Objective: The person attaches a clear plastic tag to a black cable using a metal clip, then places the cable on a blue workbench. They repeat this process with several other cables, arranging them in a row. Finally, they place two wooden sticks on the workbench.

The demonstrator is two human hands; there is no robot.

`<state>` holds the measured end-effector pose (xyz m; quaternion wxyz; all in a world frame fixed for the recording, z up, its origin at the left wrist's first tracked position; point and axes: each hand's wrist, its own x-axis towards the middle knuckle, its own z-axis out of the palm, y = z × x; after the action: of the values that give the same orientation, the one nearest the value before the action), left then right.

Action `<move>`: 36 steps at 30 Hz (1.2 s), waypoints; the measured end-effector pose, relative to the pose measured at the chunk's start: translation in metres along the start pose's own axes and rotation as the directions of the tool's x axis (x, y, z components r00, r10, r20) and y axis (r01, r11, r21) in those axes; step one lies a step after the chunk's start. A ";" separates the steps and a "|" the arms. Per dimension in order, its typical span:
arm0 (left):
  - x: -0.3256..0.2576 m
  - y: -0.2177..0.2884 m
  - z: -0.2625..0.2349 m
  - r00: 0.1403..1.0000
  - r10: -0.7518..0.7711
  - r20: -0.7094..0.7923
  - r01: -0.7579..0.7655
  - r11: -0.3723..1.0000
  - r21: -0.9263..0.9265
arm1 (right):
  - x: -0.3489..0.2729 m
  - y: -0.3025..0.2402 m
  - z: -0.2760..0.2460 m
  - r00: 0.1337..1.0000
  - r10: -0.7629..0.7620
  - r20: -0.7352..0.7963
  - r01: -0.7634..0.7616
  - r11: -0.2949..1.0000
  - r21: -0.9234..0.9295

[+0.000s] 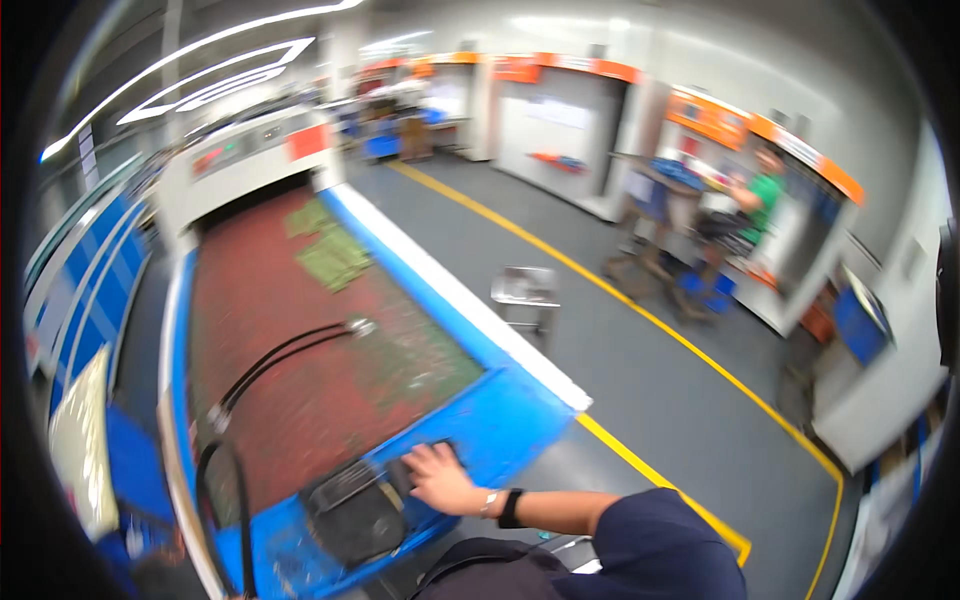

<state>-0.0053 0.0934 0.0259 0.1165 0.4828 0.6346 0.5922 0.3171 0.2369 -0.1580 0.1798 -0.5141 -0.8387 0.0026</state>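
My right hand point(442, 480) reaches in from the lower right, a black band on its wrist. Its fingers are stretched out over the blue front ledge point(515, 410), touching or just above a small dark thing mostly hidden beneath them. Left of it lies a bulky black object point(355, 515), like a pouch or case; its kind is unclear. A black cord-like loop point(241, 480) rises at the ledge's left end. On the worn red-green conveyor belt point(265, 275) lie a pair of thin black cords point(285, 350) with pale ends and several flat green pieces point(335, 258). My left hand is out of view.
The belt runs into a white machine housing point(250, 150) between blue-and-white side rails. A metal stool point(525, 287) stands right of it, near a yellow floor line point(600, 290). A person in green point(765, 195) sits at a workstation at the right. Blue panels point(95, 290) line the left.
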 end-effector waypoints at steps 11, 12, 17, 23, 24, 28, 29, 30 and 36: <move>0.026 -0.026 0.016 0.981 0.116 0.156 -0.102 0.990 -0.096 | -0.001 -0.020 -0.039 0.983 0.146 0.112 -0.159 0.981 0.111; 0.026 -0.019 0.025 0.975 0.150 0.162 -0.132 0.984 -0.119 | -0.003 -0.021 -0.050 0.987 0.137 0.084 -0.149 0.976 0.158; 0.029 -0.017 0.032 0.965 0.154 0.214 -0.153 0.988 -0.021 | -0.004 -0.035 -0.104 0.990 0.042 -0.134 0.014 0.920 0.391; 0.025 0.006 0.038 0.951 0.194 0.242 -0.193 0.981 -0.025 | 0.011 -0.072 -0.182 0.856 -0.163 -0.491 0.405 0.802 0.439; 0.023 0.009 0.035 0.955 0.159 0.251 -0.162 0.987 -0.008 | 0.015 -0.080 -0.196 0.838 -0.222 -0.498 0.451 0.795 0.405; 0.024 0.058 0.061 0.870 0.449 0.203 -0.472 0.877 0.087 | 0.017 -0.099 -0.216 0.785 -0.361 -0.503 0.538 0.801 0.265; 0.024 0.064 0.060 0.856 0.445 0.262 -0.476 0.877 0.064 | 0.013 -0.104 -0.218 0.781 -0.391 -0.487 0.546 0.806 0.227; 0.028 0.072 0.067 0.793 0.542 0.278 -0.574 0.818 0.042 | 0.008 -0.104 -0.222 0.777 -0.403 -0.483 0.537 0.825 0.176; 0.021 0.085 0.041 0.681 0.685 0.258 -0.723 0.685 0.090 | 0.018 -0.134 -0.223 0.706 -0.474 -0.526 0.595 0.800 0.078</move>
<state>0.0535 0.1211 0.0969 -0.1020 0.7566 0.4356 0.4768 0.2626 0.1494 0.0816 0.4362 -0.2047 -0.8730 -0.0756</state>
